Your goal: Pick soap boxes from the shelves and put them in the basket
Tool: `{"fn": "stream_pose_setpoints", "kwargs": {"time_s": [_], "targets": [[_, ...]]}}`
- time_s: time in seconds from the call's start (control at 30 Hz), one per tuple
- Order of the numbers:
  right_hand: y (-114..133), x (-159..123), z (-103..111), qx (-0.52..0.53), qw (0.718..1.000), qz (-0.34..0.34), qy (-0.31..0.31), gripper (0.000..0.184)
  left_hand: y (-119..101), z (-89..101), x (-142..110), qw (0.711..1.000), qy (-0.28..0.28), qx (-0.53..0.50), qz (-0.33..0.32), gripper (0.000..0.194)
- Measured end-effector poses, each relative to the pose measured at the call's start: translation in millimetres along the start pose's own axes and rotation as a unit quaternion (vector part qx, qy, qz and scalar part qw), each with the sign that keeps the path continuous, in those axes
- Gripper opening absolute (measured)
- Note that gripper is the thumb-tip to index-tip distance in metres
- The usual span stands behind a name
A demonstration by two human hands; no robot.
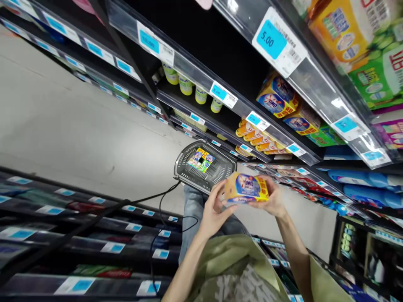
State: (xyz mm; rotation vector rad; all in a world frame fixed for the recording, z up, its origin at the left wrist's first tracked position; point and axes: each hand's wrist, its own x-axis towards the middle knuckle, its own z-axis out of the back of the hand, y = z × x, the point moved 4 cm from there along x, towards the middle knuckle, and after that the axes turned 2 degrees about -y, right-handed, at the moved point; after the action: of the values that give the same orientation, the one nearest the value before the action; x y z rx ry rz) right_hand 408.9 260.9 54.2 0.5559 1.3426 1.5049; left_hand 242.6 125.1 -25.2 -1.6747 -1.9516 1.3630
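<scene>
Between my two hands is a yellow and blue OMO soap pack [247,186], held over the space in front of my body. My left hand [215,209] grips its left end, thumb below and fingers along the side. On the right end, my right hand [273,197] is wrapped round the pack's edge. Just beyond the pack, lower down, a black shopping basket [185,161] holds several colourful packs [203,158].
Shelves with price tags rise on the right, holding OMO packs [277,96], orange rolls [256,136] and green-labelled cans [185,86]. Another shelf [103,230] runs along the left. Grey floor [78,113] lies between them. A black cable [151,197] hangs at the left.
</scene>
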Motion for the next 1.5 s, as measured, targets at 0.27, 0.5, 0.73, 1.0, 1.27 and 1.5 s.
{"fn": "stream_pose_setpoints", "kwargs": {"time_s": [0.27,0.5,0.73,1.0,1.27,1.5], "targets": [[33.7,7.1,3.3,-0.105,0.96,0.234,-0.11,0.075,-35.4,-22.7,23.1,0.989,0.116,-0.082,0.031,0.101],[47.3,-29.2,-32.7,-0.217,0.857,0.453,-0.116,0.058,-38.4,-23.9,21.7,0.992,0.031,-0.113,0.041,0.109],[42.9,-30.7,-43.7,-0.057,0.98,0.187,-0.045,0.112,-52.5,-13.3,16.4,0.999,-0.004,-0.043,-0.03,0.106],[33.1,-21.1,-3.7,0.018,0.98,0.127,-0.151,0.089,-73.3,-49.8,33.9,0.988,0.059,0.093,-0.107,0.103],[61.2,19.7,76.4,-0.063,0.924,0.22,-0.307,0.064,-97.5,-152.6,101.0,0.931,0.153,0.204,-0.263,0.09],[65.3,58.6,120.0,-0.137,0.874,0.269,-0.382,0.063,-94.4,-211.3,155.9,0.88,0.177,0.2,-0.393,0.077]]}}
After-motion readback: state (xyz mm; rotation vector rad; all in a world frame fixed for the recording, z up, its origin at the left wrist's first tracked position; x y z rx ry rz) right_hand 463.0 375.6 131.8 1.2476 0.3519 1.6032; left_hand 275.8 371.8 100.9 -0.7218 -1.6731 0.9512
